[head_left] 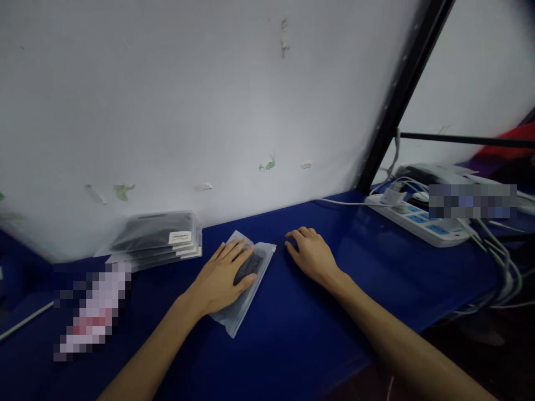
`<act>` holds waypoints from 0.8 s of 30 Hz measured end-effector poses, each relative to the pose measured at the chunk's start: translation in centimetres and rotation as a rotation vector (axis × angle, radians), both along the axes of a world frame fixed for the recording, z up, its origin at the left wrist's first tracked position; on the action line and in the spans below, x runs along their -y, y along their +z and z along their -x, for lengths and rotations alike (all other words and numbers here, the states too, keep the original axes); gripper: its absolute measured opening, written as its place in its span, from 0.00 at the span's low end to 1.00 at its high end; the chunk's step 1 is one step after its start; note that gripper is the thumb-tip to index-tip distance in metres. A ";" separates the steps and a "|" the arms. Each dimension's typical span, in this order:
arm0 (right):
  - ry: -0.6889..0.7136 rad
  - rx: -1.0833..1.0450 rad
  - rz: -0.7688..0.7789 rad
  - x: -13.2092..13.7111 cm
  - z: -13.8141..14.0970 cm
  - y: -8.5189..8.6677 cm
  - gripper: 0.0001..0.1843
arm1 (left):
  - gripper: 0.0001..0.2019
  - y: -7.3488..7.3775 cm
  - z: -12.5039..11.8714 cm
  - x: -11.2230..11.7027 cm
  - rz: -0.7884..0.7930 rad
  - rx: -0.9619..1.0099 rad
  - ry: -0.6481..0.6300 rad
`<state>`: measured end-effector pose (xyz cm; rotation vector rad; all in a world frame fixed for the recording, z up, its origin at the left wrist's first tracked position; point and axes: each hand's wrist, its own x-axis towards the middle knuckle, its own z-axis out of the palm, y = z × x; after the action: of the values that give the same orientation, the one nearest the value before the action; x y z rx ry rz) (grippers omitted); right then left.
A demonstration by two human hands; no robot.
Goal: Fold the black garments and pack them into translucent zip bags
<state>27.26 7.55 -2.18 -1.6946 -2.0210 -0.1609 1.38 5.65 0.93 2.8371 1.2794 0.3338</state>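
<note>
My left hand (220, 277) lies flat on a clear plastic bag (244, 289) that holds a dark flat item, pressing it onto the blue table (292, 334). The fingers are spread over the bag's upper half. My right hand (311, 255) rests palm down on the bare table just right of the bag, fingers slightly curled, holding nothing. A stack of similar bagged dark items (156, 239) with white labels lies to the left, against the white wall.
A white power strip (422, 223) with several plugs and white cables (497, 262) sits at the right. A black metal post (401, 94) rises beside it. The table's front edge runs diagonally at lower right. A blurred patch (94, 312) covers something at left.
</note>
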 end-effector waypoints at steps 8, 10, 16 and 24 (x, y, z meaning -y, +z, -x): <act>-0.002 0.016 0.090 0.4 0.5 0.3 0.14 | 0.32 -0.9 -0.2 -0.3 0.159 -0.109 0.119; 0.006 0.016 0.105 0.4 0.6 0.1 0.13 | 0.33 -0.6 -0.7 0.1 0.176 -0.121 0.153; 0.014 0.008 0.116 0.3 0.3 -0.3 0.13 | 0.26 1.4 -1.9 2.4 0.124 -0.149 0.255; 0.038 -0.029 0.120 0.1 0.0 -0.8 0.12 | 0.12 1.6 1.4 1.7 0.066 -0.060 0.401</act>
<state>27.23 7.44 -2.99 -1.7189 -2.0766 -0.0014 -0.01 3.93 2.49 2.5381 1.8340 0.2042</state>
